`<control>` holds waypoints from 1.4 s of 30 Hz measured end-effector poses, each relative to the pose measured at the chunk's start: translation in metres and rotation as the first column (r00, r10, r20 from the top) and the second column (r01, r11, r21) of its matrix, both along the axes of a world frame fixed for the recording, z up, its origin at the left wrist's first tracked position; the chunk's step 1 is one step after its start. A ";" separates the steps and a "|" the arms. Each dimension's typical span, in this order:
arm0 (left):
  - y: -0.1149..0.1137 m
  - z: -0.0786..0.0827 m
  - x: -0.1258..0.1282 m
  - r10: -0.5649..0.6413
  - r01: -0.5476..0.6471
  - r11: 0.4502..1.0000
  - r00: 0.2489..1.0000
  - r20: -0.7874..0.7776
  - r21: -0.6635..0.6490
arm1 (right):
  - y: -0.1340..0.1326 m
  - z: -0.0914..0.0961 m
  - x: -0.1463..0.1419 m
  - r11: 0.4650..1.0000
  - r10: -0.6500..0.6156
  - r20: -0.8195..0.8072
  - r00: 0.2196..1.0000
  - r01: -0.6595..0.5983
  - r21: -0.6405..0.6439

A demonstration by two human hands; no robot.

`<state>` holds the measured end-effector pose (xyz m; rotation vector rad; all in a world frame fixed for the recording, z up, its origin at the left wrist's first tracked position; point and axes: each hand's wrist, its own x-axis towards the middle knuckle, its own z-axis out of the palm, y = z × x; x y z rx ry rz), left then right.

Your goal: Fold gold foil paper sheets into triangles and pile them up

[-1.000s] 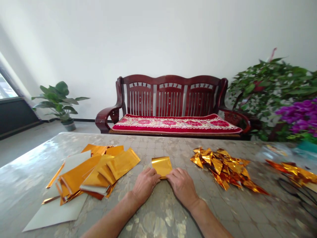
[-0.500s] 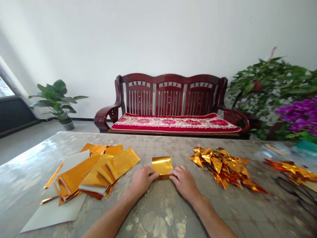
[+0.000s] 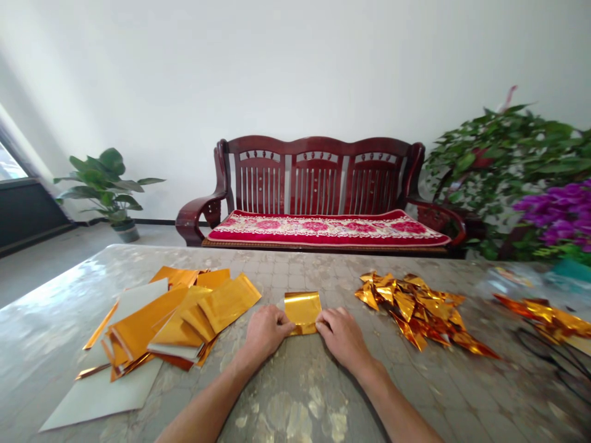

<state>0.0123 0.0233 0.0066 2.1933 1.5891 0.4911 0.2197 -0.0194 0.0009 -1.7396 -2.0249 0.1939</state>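
A sheet of shiny gold foil paper lies on the table between my hands, its near edge turned up in a narrow fold. My left hand pinches the left end of that fold with thumb and fingers. At the opposite end, my right hand is closed on the right corner in the same way. Left of my hands spreads a loose stack of gold paper sheets. To the right is a heap of folded gold foil pieces.
The patterned table reaches toward a dark red wooden bench. Pale card lies under the left stack. At the far right are black cords, more gold foil and clear plastic. Plants stand on both sides.
The folded near edge of the gold paper now looks brighter and flatter. My fingers have shifted only slightly at its two ends.
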 end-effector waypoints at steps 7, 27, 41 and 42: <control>0.001 0.005 0.002 0.013 -0.009 0.999 0.994 -0.110 0.040 | -0.001 0.002 -0.005 0.999 -0.037 0.095 0.995 0.037 0.008; 0.001 0.010 0.003 0.055 -0.041 0.997 0.976 -0.211 0.070 | -0.004 0.002 -0.008 0.996 -0.091 0.161 0.983 0.093 -0.003; -0.005 0.007 0.002 0.017 0.021 0.990 0.965 -0.262 0.141 | -0.004 0.001 -0.009 0.995 -0.100 0.112 0.989 0.103 -0.014; -0.006 0.007 0.002 0.013 0.024 0.989 0.968 -0.251 0.146 | -0.004 0.001 -0.009 0.995 -0.100 0.108 0.989 0.102 -0.016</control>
